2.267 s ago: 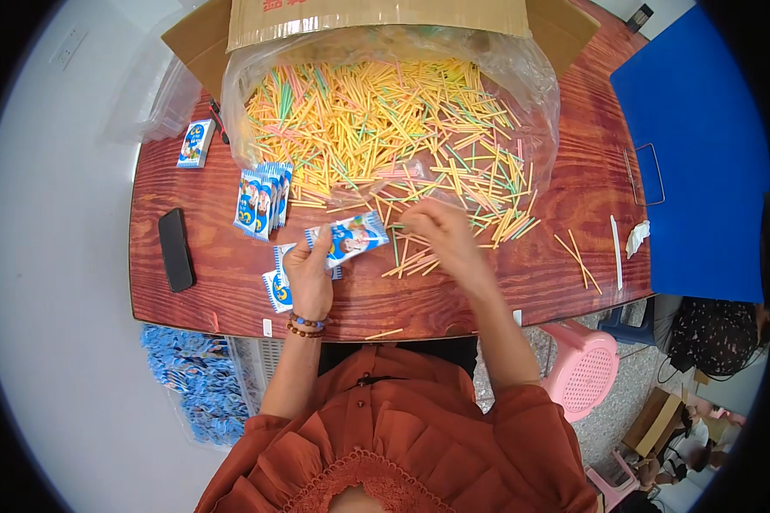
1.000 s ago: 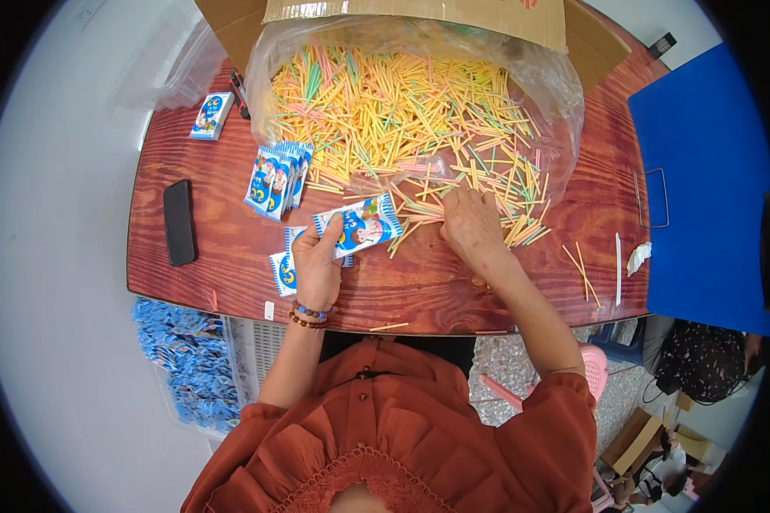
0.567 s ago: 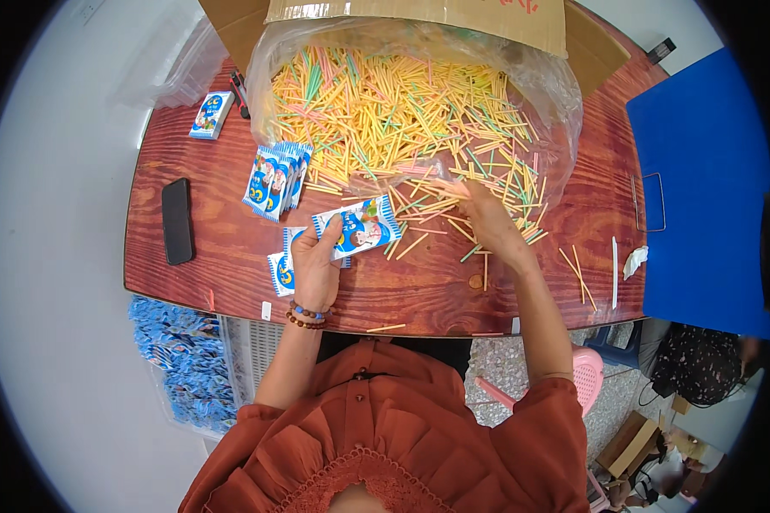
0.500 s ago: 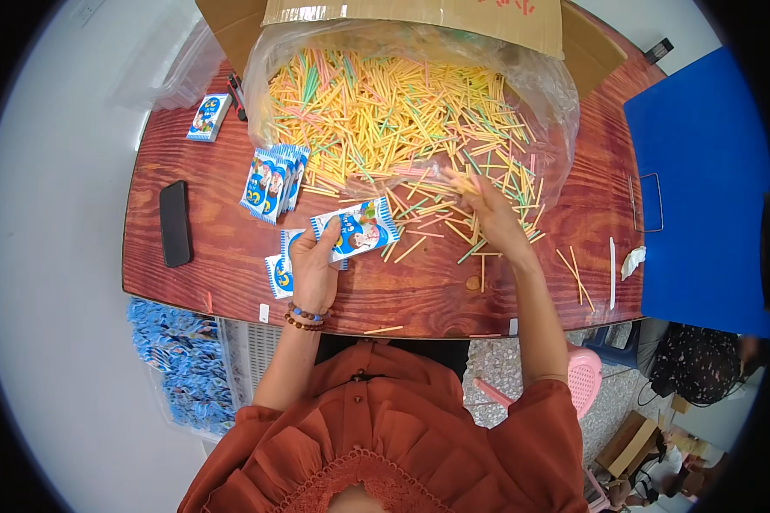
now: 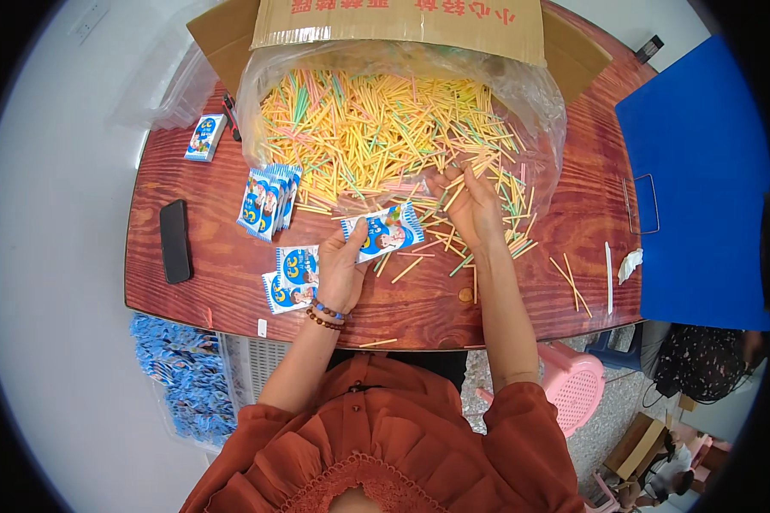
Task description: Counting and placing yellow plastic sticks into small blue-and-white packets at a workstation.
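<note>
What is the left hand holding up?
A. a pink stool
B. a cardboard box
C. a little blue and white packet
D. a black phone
C: the left hand grips a small blue and white packet above the wooden table, while the right hand picks among the coloured sticks.

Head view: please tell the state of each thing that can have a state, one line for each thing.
Cardboard box: open, flaps spread.
Clear plastic bag: open, full of coloured sticks.
Blue-and-white packet: held in the left hand.
Right hand: in the sticks, fingers on some.
Packet stack: standing in a row on the table.
Black phone: flat, screen dark.
</note>
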### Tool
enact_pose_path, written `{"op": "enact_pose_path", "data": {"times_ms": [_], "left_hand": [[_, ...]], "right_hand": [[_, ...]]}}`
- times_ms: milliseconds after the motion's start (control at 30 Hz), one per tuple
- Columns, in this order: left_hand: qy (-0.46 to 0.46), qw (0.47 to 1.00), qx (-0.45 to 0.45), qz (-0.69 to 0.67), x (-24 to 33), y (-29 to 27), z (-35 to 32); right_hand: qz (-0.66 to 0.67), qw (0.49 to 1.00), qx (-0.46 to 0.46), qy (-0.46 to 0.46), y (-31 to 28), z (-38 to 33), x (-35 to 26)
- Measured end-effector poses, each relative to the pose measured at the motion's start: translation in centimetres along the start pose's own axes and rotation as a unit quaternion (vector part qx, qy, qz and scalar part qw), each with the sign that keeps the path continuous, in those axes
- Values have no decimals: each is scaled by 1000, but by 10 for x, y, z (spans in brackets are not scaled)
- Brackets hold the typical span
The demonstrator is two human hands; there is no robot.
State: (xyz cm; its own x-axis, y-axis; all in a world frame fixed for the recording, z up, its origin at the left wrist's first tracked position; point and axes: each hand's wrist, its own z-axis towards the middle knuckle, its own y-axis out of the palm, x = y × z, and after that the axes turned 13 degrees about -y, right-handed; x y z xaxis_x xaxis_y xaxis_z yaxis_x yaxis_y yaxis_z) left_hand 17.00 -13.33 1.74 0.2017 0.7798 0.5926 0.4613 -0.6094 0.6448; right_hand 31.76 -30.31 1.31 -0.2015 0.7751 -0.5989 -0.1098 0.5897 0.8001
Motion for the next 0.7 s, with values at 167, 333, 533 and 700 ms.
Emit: {"op": "enact_pose_path", "data": {"times_ms": [167,333,533,700], "left_hand": [[6,999,31,-8,11,-3,-2],[50,998,45,0,28,-20,-6],[51,997,43,29,28,-31,-8],[63,996,69,4,38,-40,-18]], "right_hand": [[-239,961,-140,-11,0,-3,-8],[-763,517,-341,-185,16,-32,-10],[-821,355,-395,-209,24,-38,20],[-809,367,-430,-161,43,-49,-2]]}}
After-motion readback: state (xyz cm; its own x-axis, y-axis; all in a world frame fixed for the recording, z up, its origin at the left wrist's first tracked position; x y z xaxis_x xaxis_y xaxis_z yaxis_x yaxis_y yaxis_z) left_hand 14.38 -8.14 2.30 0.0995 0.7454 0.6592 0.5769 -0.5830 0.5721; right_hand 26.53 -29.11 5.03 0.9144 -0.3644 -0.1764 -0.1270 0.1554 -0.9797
